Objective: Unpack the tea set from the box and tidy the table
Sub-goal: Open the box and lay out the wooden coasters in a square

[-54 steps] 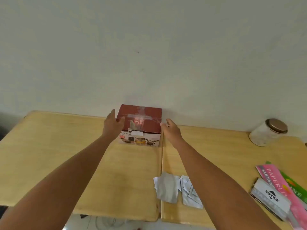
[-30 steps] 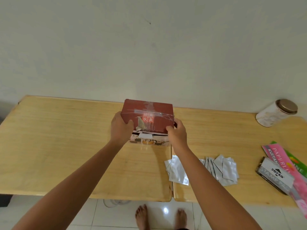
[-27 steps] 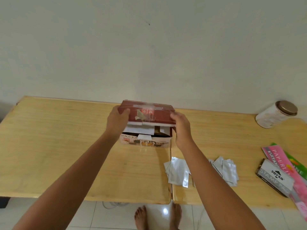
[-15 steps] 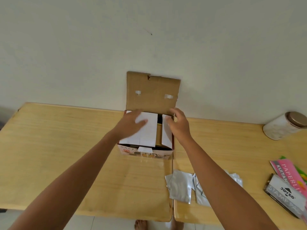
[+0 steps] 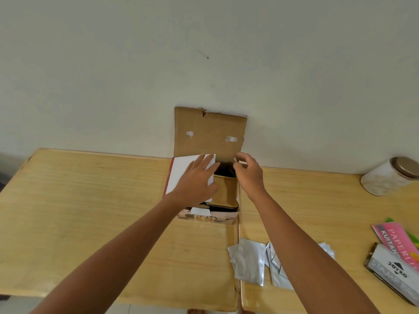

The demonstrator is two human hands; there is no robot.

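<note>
The tea set box (image 5: 205, 217) stands at the back middle of the wooden table (image 5: 90, 200), its brown lid flap (image 5: 209, 132) raised against the wall. My left hand (image 5: 198, 181) lies flat on the white left inner flap (image 5: 181, 172), fingers straight. My right hand (image 5: 248, 172) hovers over the box's right rear edge with fingers curled; whether it pinches the right flap I cannot tell. Between the hands the box shows a brown cardboard insert (image 5: 226, 192) and a dark gap. The tea set itself is hidden inside.
Several silver foil sachets (image 5: 249, 264) lie on the table in front of the box, partly under my right forearm. A lidded glass jar (image 5: 388, 179) stands at the back right. A stamp pad box (image 5: 392, 277) and pink and green receipt books (image 5: 395, 237) lie at the right edge.
The lid has been lifted and now stands against the wall. The right inner flap has swung aside, exposing the brown insert. My left hand stays on the left flap.
</note>
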